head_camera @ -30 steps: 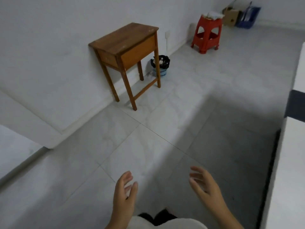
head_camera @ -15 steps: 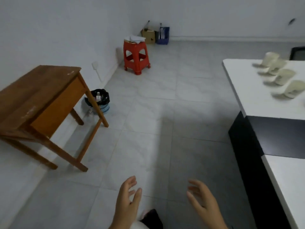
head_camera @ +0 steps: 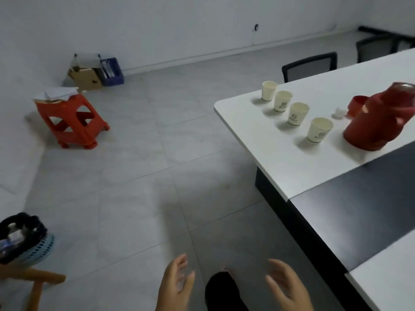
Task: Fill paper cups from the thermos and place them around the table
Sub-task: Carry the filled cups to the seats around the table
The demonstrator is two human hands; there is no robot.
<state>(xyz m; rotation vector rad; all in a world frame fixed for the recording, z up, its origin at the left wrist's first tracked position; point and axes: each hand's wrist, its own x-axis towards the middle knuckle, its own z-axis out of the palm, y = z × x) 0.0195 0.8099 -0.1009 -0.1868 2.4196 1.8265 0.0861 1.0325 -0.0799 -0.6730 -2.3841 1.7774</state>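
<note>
The red thermos [head_camera: 377,118] is motion-blurred and clipped by the right edge. The cup logos are unreadable. The wastebasket [head_camera: 24,240] is cut off at left.

Four white paper cups [head_camera: 294,110] stand upright in a diagonal row on the white surface [head_camera: 292,162]; the red thermos [head_camera: 379,118] stands just beside the nearest cup.

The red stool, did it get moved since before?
No. The red stool sits by the cardboard box and wall as before; only the camera turned.
</note>
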